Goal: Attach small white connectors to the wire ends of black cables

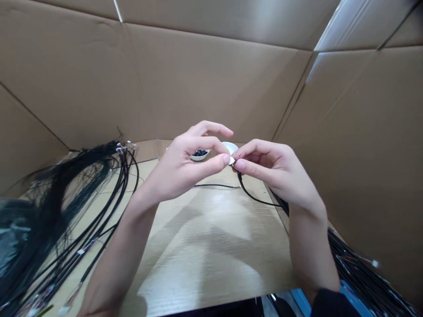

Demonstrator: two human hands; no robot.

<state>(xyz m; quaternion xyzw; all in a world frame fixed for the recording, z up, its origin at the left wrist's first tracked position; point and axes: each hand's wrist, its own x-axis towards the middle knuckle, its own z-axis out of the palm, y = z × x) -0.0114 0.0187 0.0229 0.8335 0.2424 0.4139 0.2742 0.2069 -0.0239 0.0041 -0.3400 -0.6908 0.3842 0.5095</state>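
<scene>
Above the far part of the table, both hands meet at the end of a black cable (pixel 253 196). My left hand (pixel 188 160) pinches a small white connector (pixel 231 161) between thumb and index finger, its other fingers loosely bent. Thin coloured wires run from the connector toward my right hand (pixel 274 167), whose thumb and fingertips grip them just above the black sheath. From there the cable hangs down and bends away to the right. Behind the fingers stands a white bowl (pixel 230 146), partly hidden.
A second white bowl (pixel 200 157) holds small black pieces. One more black cable (pixel 216 185) lies across the wooden table (pixel 211 246). Black cables with white connectors (pixel 115 207) and dark thin strands (pixel 56 207) cover the left side. More cables (pixel 360 268) lie at right. Cardboard walls (pixel 211 83) enclose the table.
</scene>
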